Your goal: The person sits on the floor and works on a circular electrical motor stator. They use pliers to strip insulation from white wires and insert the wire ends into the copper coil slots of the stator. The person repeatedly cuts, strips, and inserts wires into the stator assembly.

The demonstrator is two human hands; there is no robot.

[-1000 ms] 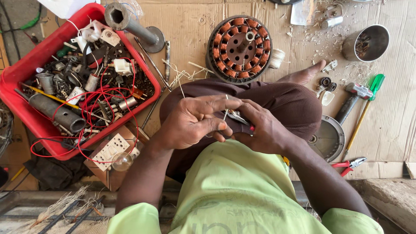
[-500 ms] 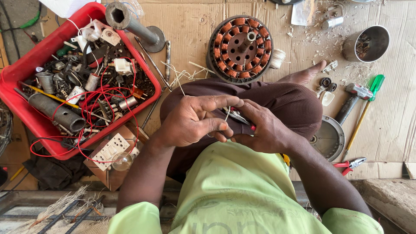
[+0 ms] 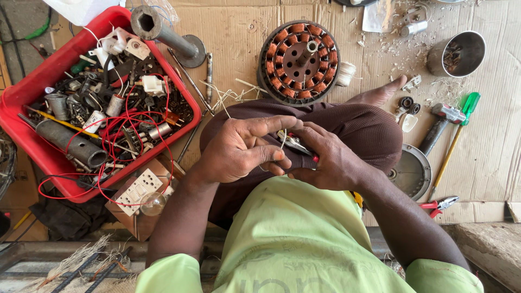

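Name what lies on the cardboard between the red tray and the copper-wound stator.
Head view: between the red tray and stator lie a flanged metal pipe, thin rods and pale wire scraps.

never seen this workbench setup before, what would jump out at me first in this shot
Probably the two hands meeting over the lap at centre: the left hand pinches a thin pale wire while the right hand grips small red-handled pliers. Next, the round motor stator with copper coils on the cardboard just beyond the knees, and the red bin of parts tangled in red wire at the left.
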